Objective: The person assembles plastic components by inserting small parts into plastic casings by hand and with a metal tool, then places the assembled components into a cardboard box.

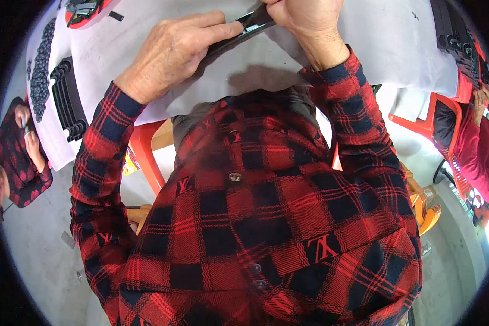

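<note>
Both hands meet over the white-covered table on a long black strip-like part (pixel 223 50) with a shiny inner face. My left hand (pixel 179 49) wraps round its lower left end, the index finger stretched along the shiny face. At the upper right end, my right hand (pixel 308 16) is closed on the same part, its fingers partly cut off by the top edge of the picture. The part slants up from left to right, just above the cloth. What kind of part it is, I cannot make out.
Long black parts (pixel 69 100) lie at the table's left beside a heap of small dark round pieces (pixel 41 70). A red tray (pixel 84 20) holds dark pieces at the upper left. More black parts (pixel 456 43) lie far right. People sit at both sides; a red chair (pixel 426 122) stands right.
</note>
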A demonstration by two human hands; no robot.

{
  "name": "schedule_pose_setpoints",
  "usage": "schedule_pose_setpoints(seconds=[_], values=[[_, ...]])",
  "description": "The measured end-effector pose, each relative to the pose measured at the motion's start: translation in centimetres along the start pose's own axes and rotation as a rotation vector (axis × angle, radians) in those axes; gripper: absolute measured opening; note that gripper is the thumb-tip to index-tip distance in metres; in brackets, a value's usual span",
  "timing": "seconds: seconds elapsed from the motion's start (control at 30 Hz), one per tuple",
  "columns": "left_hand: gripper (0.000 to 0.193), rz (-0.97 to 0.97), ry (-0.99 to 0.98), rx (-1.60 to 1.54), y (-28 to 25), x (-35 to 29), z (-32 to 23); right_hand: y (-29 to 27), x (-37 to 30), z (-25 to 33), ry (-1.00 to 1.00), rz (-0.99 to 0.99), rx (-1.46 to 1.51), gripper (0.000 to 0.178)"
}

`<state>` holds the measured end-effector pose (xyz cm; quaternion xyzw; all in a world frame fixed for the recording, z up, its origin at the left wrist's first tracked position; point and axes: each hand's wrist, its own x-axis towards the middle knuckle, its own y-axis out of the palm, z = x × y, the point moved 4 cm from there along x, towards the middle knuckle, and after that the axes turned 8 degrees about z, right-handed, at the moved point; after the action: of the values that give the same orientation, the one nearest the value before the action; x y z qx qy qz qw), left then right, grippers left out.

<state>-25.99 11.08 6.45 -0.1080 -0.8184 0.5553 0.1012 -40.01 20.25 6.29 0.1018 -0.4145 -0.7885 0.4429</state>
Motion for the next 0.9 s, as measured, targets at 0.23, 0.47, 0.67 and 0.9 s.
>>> schedule_pose_setpoints(seconds=[0.23, 0.47, 0.67, 0.9], values=[[0.047, 0.041, 0.024, -0.009, 0.5, 0.0, 0.5, -0.1, -0.4, -0.2, -0.015, 0.031, -0.053, 0.055], [0.049, 0.008, -0.017, 0.027, 0.5, -1.0, 0.1, 1.4, -0.2, 4.3, -0.160, -0.081, -0.115, 0.052], [0.049, 0.035, -0.049, 0.001, 0.3, -1.0, -0.1, 0.0, 1.8, 9.1, -0.035, -0.326, -1.179, 0.034], [0.049, -0.002, -0.048, -0.042, 0.8, -2.2, -0.2, -8.2, 3.0, 6.3, 0.046, -0.057, -1.804, 0.017]])
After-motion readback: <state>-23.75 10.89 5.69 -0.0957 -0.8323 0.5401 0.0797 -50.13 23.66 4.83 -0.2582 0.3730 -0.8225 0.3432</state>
